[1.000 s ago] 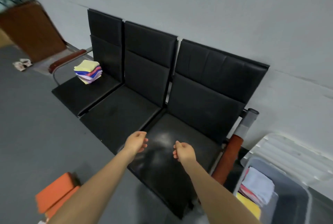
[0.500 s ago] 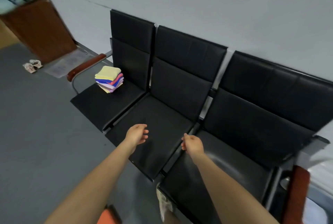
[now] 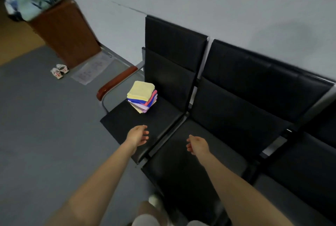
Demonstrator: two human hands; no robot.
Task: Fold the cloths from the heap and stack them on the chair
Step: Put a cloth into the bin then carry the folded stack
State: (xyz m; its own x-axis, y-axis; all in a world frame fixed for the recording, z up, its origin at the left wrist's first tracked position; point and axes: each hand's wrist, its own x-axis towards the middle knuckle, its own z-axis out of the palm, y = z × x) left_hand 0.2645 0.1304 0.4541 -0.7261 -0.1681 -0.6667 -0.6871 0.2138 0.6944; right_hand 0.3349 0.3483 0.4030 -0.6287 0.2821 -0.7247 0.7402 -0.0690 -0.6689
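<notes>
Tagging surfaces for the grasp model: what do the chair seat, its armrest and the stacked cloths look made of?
Black padded chair seat: likely faux leather or vinyl, smooth, with a dull sheen and stitched panels. Reddish-brown curved armrest: looks like varnished wood, glossy, on a grey metal tube. Stack of folded multicoloured cloths: soft matte fabric, maybe microfibre; the weave is too blurred to tell.

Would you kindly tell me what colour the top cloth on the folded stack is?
The top cloth is pale yellow, seen best in the head view.

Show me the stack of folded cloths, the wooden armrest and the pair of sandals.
stack of folded cloths [image 3: 142, 96], head view, yellow top cloth
wooden armrest [image 3: 116, 82], head view, mid-length
pair of sandals [image 3: 59, 71], head view, between both
</notes>
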